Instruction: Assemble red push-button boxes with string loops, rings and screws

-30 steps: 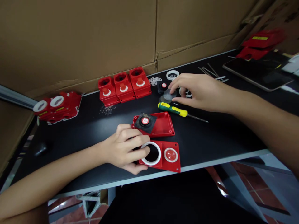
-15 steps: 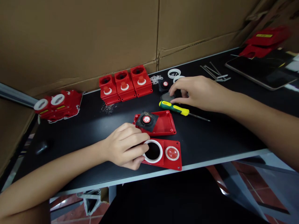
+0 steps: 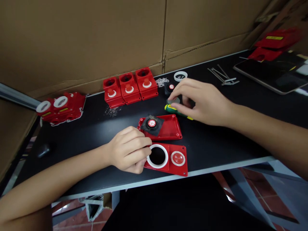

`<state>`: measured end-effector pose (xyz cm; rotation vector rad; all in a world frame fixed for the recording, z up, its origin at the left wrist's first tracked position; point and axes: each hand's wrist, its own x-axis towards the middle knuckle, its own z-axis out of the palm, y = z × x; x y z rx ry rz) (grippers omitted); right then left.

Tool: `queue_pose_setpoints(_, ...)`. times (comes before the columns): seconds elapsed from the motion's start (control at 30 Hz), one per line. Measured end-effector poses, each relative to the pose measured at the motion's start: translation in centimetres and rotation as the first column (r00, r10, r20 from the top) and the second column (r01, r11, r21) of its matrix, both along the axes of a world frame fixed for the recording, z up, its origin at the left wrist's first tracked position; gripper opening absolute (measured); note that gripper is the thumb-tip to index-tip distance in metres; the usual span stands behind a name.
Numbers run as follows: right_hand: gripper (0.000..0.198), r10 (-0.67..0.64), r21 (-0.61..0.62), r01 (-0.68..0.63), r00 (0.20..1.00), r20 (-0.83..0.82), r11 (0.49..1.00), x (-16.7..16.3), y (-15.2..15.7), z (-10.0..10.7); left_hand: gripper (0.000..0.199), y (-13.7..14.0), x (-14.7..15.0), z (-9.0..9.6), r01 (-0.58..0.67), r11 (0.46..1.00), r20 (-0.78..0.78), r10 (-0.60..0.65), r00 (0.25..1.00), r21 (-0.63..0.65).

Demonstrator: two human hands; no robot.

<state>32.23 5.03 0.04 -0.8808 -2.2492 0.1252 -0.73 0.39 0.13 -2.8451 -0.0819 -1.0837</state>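
Right hand (image 3: 207,99): shifted over screwdriver (image 3: 169,109); part-curled by grey disc (image 3: 177,100); hold unclear
Left hand (image 3: 130,149): fingers bunched tighter at white ring (image 3: 166,156); grip hidden; red cover (image 3: 171,168) seemingly steadied

One screwdriver (image 3: 170,109), three red boxes (image 3: 131,96) in a row

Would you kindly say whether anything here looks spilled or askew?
Yes: pale crumbs lie scattered before the row of three red units, like spilled debris; the black square part sits skewed on the open red shell, unaligned with its walls.
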Motion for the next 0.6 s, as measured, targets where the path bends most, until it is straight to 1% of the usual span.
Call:
queue_pose_setpoints(0.07,0.018,0.152,0.039,-0.151,0.988,-0.006,0.988,-1.0,-1.0,0.2,0.012,0.0,0.0,0.0,-0.005,1.0,-0.009,0.005,1.0,-0.011)
queue_pose_setpoints(0.1,0.02,0.209,0.077,-0.209,0.978,0.013,0.975,-1.5,-1.5,0.3,0.012,0.0,0.0,0.0,-0.004,1.0,-0.015,0.003,1.0,-0.016)
queue_pose_setpoints(0.17,0.016,0.245,0.185,-0.253,0.967,0.065,0.95,-2.3,-2.1,0.4,0.013,0.0,0.1,0.0,0.007,1.0,-0.02,-0.007,1.0,-0.024)
queue_pose_setpoints(0.27,0.007,0.196,0.327,-0.224,0.974,0.117,0.918,-3.0,-2.5,0.5,0.013,0.1,0.2,0.1,0.016,1.0,-0.03,-0.017,0.999,-0.027)
queue_pose_setpoints(0.33,0.007,0.174,0.361,-0.216,0.974,0.147,0.907,-3.2,-2.6,0.6,0.013,0.1,0.2,0.2,0.017,1.0,-0.042,-0.018,0.999,-0.019)
queue_pose_setpoints(0.4,0.008,0.159,0.359,-0.202,0.976,0.148,0.911,-3.3,-2.8,0.9,0.014,0.2,0.1,0.2,0.018,1.0,-0.059,-0.019,0.998,-0.015)
queue_pose_setpoints(0.47,0.009,0.159,0.328,-0.175,0.984,0.077,0.928,-3.3,-2.9,1.2,0.014,0.2,0.1,0.2,0.023,1.0,-0.066,-0.024,0.998,-0.015)
queue_pose_setpoints(0.53,0.011,0.148,0.289,-0.127,0.987,-0.054,0.949,-3.2,-2.8,1.7,0.013,0.2,0.0,0.2,0.022,1.0,-0.071,-0.024,0.997,-0.017)
queue_pose_setpoints(0.6,0.01,0.101,0.273,-0.053,0.981,-0.165,0.961,-2.9,-2.4,2.1,0.012,0.2,0.0,0.2,0.017,1.0,-0.074,-0.018,0.997,-0.018)
